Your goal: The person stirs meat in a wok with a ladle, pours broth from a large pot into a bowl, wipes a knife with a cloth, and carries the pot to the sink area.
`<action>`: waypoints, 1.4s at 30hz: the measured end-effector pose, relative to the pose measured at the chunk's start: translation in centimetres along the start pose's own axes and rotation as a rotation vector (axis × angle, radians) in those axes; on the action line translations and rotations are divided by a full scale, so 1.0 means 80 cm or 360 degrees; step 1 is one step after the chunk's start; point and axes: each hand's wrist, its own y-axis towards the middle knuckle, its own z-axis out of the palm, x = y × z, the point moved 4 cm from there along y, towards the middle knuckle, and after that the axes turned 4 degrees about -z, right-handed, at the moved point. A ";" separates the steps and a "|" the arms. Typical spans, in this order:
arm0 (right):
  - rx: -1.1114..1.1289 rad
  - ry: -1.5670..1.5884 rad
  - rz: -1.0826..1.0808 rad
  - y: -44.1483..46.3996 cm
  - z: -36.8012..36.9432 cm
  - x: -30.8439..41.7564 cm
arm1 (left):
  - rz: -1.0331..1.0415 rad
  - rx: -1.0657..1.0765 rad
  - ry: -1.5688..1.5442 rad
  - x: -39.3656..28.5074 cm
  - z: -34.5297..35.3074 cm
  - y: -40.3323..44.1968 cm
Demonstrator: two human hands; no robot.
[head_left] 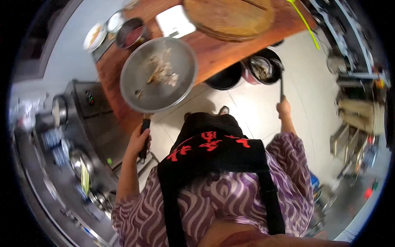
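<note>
My left hand (pixel 139 142) is wrapped round the black handle of a wide grey frying pan (pixel 135 74). Pale cooked bits of food (pixel 164 72) lie loose inside the pan, which is held out over the wooden table's left edge. My right hand (pixel 284 108) is closed on the dark handle of a long utensil (pixel 282 86). The upper end of this utensil reaches the rim of a dark round bucket (pixel 275 54); its head is too blurred to name. Inside that bucket shows a pale mass of food scraps (pixel 262 68).
The wooden table (pixel 214 57) bears a round chopping board (pixel 230 18), a white scale-like object (pixel 175 21) and a dark pot (pixel 132 33). Another black bucket (pixel 225 78) stands below the table edge. A metal counter with utensils (pixel 78 164) runs along the left; shelving (pixel 354 111) is right.
</note>
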 end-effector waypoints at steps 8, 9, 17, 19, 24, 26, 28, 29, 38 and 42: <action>0.0141 0.1855 0.0648 -0.120 -0.142 0.102 | -0.0066 0.0083 -0.0051 0.010 -0.007 0.010; 0.0109 0.1901 0.0600 -0.141 -0.168 0.126 | -0.0032 0.0119 -0.0012 0.014 -0.010 0.015; 0.0841 0.2248 0.0202 -0.200 -0.292 0.283 | 0.0010 0.0153 0.0078 0.005 -0.025 0.015; 0.0981 0.1809 0.0100 -0.198 -0.297 0.325 | 0.0244 0.0093 0.0386 0.022 -0.034 0.037; 0.1031 0.1500 -0.0154 -0.203 -0.292 0.395 | 0.0194 0.0189 0.0387 0.014 -0.037 0.024; 0.0875 0.1103 -0.0382 -0.196 -0.271 0.397 | 0.0148 0.0253 0.0237 0.010 -0.037 0.017; 0.0789 0.0942 -0.0551 -0.186 -0.249 0.400 | 0.0222 0.0260 0.0232 -0.003 -0.044 0.010; 0.0747 0.0896 -0.0628 -0.184 -0.243 0.405 | 0.0267 0.0261 0.0258 0.001 -0.045 0.015; 0.1450 0.1509 -0.0275 -0.191 -0.219 0.463 | 0.0324 0.0256 0.0267 0.021 -0.044 0.034; 0.1653 0.1627 -0.0206 -0.193 -0.226 0.458 | 0.0250 0.0198 0.0396 -0.009 -0.042 0.008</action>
